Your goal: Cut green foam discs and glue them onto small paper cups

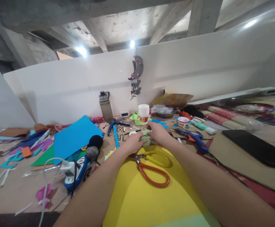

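Both my hands meet near the middle of the table, over small light green paper discs. The fingers of my left hand are closed at the edge of one disc. My right hand pinches another light green piece just above it; its exact shape is partly covered by the fingers. Below my hands, scissors with one red and one yellow handle lie on a large yellow sheet. The scissor blades are partly hidden beneath my left wrist. A white round piece lies just beyond my left hand.
At left are a blue sheet, balls of yarn and a power strip with a cable. Paper cups and a bottle stand at the back. To the right lie a glue gun and a black phone-like slab.
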Demonstrator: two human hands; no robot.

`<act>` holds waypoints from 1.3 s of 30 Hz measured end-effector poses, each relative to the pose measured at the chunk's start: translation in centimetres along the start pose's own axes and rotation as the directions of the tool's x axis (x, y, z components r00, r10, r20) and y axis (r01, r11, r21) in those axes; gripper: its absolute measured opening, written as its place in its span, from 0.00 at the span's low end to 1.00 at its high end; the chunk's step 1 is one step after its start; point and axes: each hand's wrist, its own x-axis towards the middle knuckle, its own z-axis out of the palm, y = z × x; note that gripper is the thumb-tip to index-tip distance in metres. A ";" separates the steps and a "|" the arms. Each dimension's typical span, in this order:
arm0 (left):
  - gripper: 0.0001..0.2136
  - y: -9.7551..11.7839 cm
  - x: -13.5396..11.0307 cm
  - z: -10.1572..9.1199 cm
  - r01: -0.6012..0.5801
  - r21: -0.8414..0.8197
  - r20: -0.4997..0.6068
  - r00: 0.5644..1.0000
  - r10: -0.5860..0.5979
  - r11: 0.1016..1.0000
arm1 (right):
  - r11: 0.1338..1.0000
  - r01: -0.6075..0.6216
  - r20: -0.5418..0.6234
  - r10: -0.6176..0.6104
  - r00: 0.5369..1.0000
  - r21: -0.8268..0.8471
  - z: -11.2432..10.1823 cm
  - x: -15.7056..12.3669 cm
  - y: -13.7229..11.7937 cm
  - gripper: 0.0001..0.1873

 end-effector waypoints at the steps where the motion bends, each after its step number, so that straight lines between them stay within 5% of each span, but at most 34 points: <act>1: 0.06 0.0 0.0 0.0 0.006 -0.053 -0.043 0.999 -0.008 0.999 | 0.999 -0.002 -0.026 0.003 1.000 0.042 -0.1 0.0 0.1 0.09; 5: 0.05 0.0 0.1 -0.7 0.113 -0.481 -0.199 0.952 -0.234 0.869 | 0.972 -0.018 -0.159 0.057 0.986 0.234 -0.7 -0.1 0.2 0.08; 9: 0.08 0.2 -0.1 -1.7 0.170 -0.819 -0.066 0.921 -0.385 0.547 | 0.901 0.010 -0.144 0.058 0.988 0.433 -1.1 -0.7 -0.7 0.13; 15: 0.08 0.2 -0.1 -1.8 0.139 -0.882 -0.045 0.926 -0.374 0.450 | 0.651 0.070 -0.215 0.146 0.966 0.756 -1.4 -1.4 -1.6 0.13; 20: 0.08 0.4 -0.3 -1.7 0.117 -0.931 -0.029 0.920 -0.390 0.346 | 0.581 0.078 -0.215 0.171 0.961 0.810 -1.9 -1.5 -1.9 0.13; 24: 0.09 1.0 -0.5 -1.7 0.065 -0.971 0.005 0.968 -0.253 0.229 | 0.650 0.082 -0.182 0.089 0.979 0.756 -1.2 -1.9 -2.2 0.12; 32: 0.14 1.1 -0.1 -1.2 -0.007 -0.931 -0.075 0.982 -0.172 0.365 | 0.787 0.147 -0.288 0.041 0.957 0.599 0.3 -2.2 -2.2 0.09; 39: 0.11 0.6 0.1 -1.1 -0.108 -0.937 -0.175 0.968 -0.179 0.332 | 0.639 0.092 -0.132 0.015 0.991 0.764 0.3 -2.3 -2.5 0.14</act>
